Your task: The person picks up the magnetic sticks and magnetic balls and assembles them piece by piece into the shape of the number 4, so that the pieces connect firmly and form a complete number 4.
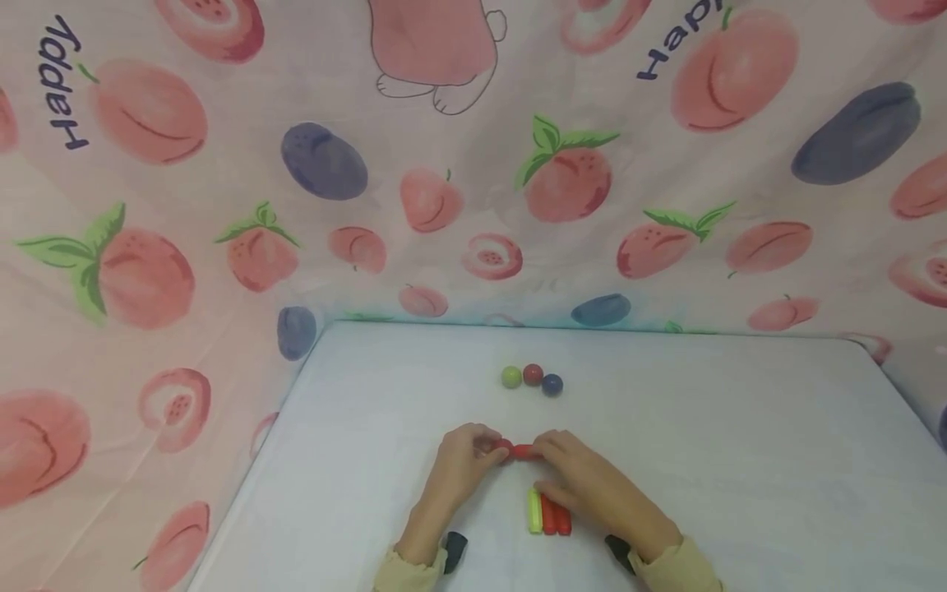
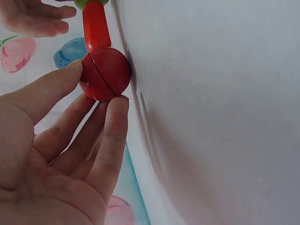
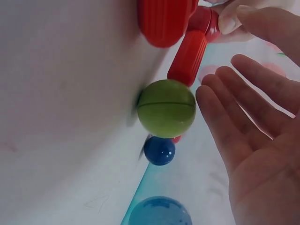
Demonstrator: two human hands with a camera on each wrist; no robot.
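Note:
My left hand (image 1: 460,464) pinches a red ball (image 2: 105,74) between thumb and fingertips on the white table. One end of a ribbed red stick (image 2: 96,26) meets this ball; the other end meets a green ball (image 3: 166,108). In the head view, the right hand hides the green ball. My right hand (image 3: 262,136) has its fingers extended beside the green ball, fingertips at its edge; whether they touch it I cannot tell. Below that hand in the head view lie a yellow-green stick (image 1: 535,511) and two red sticks (image 1: 549,516), side by side.
Farther back on the white table (image 1: 703,427) sit a yellow-green ball (image 1: 511,377), a red ball (image 1: 533,375) and a dark blue ball (image 1: 552,385), close together. A fruit-printed cloth (image 1: 459,288) hangs behind and along the left side.

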